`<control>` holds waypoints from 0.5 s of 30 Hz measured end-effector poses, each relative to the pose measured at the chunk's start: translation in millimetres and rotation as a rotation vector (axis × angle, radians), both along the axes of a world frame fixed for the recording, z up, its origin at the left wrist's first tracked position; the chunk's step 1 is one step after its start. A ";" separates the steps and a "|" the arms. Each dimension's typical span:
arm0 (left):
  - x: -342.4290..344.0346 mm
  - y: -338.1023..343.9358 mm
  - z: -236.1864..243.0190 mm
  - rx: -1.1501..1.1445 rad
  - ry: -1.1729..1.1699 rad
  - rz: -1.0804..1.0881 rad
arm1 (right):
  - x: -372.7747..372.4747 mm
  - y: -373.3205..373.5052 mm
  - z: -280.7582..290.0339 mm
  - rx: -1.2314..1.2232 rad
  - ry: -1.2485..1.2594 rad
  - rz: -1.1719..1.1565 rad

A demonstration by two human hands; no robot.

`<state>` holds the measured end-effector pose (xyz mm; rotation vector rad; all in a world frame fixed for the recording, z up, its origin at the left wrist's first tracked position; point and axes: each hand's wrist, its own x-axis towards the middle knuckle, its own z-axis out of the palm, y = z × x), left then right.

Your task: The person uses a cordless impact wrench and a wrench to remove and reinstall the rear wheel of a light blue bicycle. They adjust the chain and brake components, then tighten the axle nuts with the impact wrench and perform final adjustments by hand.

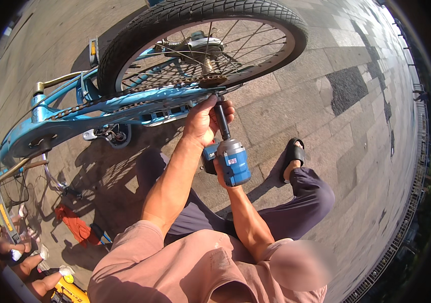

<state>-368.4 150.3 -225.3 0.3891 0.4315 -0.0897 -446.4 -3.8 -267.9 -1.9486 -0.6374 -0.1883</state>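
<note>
A blue bicycle [139,99] that looks turned over fills the upper left, its spoked rear wheel [293,38] nearest the top. My right hand [220,177] is closed around the grip of a blue cordless impact wrench [233,162]. A long black socket [222,121] points from the wrench up to the wheel's axle end [219,92]. My left hand [206,121] has its thumb and fingers wrapped round the upper part of that socket, just below the axle. Whether the socket is seated on a nut is hidden by these fingers. The chain [94,105] runs along the frame to the hub.
Paving slabs [296,101] spread around, with a dark rough patch [347,90] at right. One sandalled foot [293,156] stands right of the wrench. An orange-red cloth [76,224] lies lower left, near another person's legs [33,267] and a yellow object [71,290].
</note>
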 end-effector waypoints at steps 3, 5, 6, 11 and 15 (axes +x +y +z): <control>-1.0 0.3 -2.8 0.025 -0.024 -0.023 | -7.9 -17.3 2.6 -0.083 0.030 0.015; -2.6 -1.7 -5.6 0.040 -0.009 -0.034 | -16.5 -31.3 -2.7 -0.050 0.141 0.017; -3.2 -3.6 -7.3 0.066 0.011 -0.047 | -20.3 -38.6 -7.8 -0.032 0.175 0.004; -3.3 -17.8 -14.6 -0.028 0.028 0.128 | -34.4 -73.2 -40.1 -0.042 0.278 -0.199; -0.5 -20.0 -14.4 0.055 0.029 0.242 | -26.5 -100.3 -57.2 -0.215 0.207 -0.358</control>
